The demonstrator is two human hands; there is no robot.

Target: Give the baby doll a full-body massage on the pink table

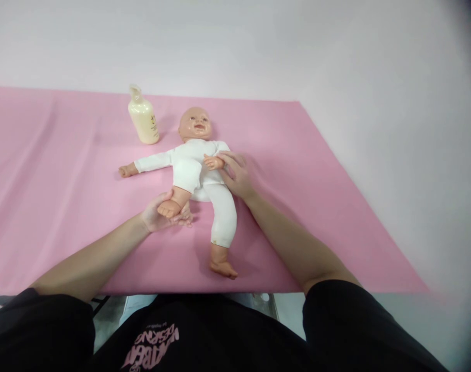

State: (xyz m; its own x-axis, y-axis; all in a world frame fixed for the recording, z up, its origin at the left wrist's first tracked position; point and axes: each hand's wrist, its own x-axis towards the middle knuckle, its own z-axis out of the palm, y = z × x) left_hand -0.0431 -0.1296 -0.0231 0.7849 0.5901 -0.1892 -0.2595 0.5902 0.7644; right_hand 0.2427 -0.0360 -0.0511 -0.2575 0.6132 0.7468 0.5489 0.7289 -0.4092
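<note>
Stretching out on the far side of the doll from the right hand, a smooth pink cloth [65, 206] covers the tabletop, reaching beneath the doll and past it to the right. A black short sleeve [42, 325] shows nearer the wearer than the doll, down to its left. Up and left of the doll, beside its head but apart from it, stands a pale yellow plastic pump bottle [143, 121] with small dark print. Below the bottle, the doll's outstretched arm [154, 161] lies on the cloth, pointing left. The left hand [156, 214] is cupped around the ankle of the doll's bent leg, thumb on one side and fingers curled under the foot. At the centre lies the baby doll [192, 150] itself, face up, with a white fabric body and tan head, hands and feet, its head away from the wearer. Its other leg [223, 217] extends straight towards the wearer. On the doll's right side, the right hand [237, 175] holds the doll's small hand [214, 163] over its chest, thumb below and fingers above; how firmly, I cannot tell.
</note>
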